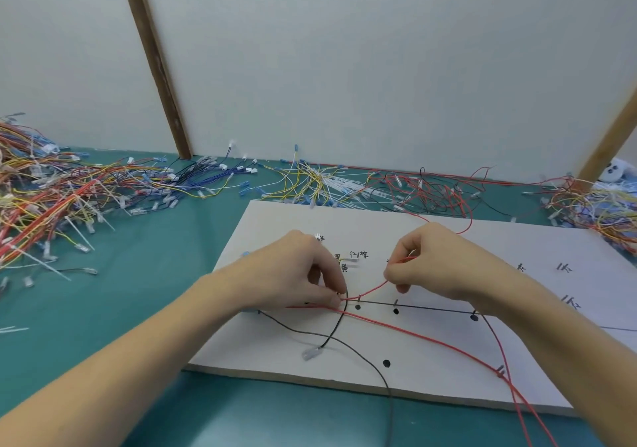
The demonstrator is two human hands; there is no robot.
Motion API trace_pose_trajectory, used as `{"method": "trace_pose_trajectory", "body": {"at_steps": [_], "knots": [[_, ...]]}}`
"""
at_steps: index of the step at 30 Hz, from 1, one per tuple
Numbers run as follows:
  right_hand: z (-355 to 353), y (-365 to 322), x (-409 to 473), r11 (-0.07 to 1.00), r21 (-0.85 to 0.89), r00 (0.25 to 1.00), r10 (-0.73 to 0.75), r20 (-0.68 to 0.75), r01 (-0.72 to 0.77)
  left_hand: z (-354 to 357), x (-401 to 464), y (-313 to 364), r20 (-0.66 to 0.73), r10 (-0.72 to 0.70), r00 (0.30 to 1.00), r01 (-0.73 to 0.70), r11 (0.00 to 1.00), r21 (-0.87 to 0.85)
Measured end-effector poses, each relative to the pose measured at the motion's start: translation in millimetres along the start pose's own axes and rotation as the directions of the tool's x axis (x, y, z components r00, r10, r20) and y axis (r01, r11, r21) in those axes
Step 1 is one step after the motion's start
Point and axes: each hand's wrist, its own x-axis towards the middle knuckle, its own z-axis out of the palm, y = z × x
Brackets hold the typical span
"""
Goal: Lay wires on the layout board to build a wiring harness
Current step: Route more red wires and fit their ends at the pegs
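On the white board [431, 360], a black wire [431, 307] lies along the pegs. The left hand [293, 274] and right hand [434, 267] pinch a red wire [424, 336] above it; most routes seem unlaid.

wall [344, 67]: white panels | posts [155, 64]: wooden, seemingly | tabletop [155, 274]: teal

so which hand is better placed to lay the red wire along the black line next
Probably the right hand: it pinches the red wire just above the line's pegs, while the left hand pins the wires at the crossing.
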Motion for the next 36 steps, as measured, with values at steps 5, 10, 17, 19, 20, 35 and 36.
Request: {"method": "trace_pose_trajectory", "body": {"at_steps": [5, 10, 17, 19, 20, 35, 36], "knots": [[-0.6, -1.4, 5.9, 1.0, 0.017, 1.0, -0.018, -0.003, 0.018, 10.9, -2.3, -12.6, -0.062, 0.012, 0.998, -0.021, 0.989, -0.148], [-1.6, -14.1, 26.4, 0.997, -0.076, 0.999, -0.011, 0.038, 0.014, 20.0, -5.6, -17.8, -0.113, 0.018, 0.993, -0.039, 0.981, -0.188], [10.0, -49.6, 54.0, 0.964, -0.223, 0.989, -0.145, 0.005, 0.143, 24.5, -9.4, -19.2, -0.16, 0.03, 0.987, -0.068, 0.969, -0.237], [15.9, -58.7, 59.1, 0.943, -0.287, 0.986, -0.168, 0.024, 0.168, 24.9, -9.1, -18.9, -0.165, 0.027, 0.986, -0.068, 0.967, -0.246], [19.0, -61.7, 61.2, 0.93, -0.323, 0.984, -0.173, 0.034, 0.175, 25.1, -9.4, -18.6, -0.172, 0.027, 0.985, -0.07, 0.966, -0.247], [36.0, -62.2, 70.1, 0.92, -0.368, 0.991, -0.131, 0.027, 0.131, 27.5, -8.9, -16.0, -0.249, -0.026, 0.968, -0.012, 0.989, -0.148], [38.6, -62.3, 70.0, 0.916, -0.379, 0.99, -0.143, 0.008, 0.135, 27.5, -8.8, -16.6, -0.252, -0.034, 0.967, -0.008, 0.986, -0.165]]}}
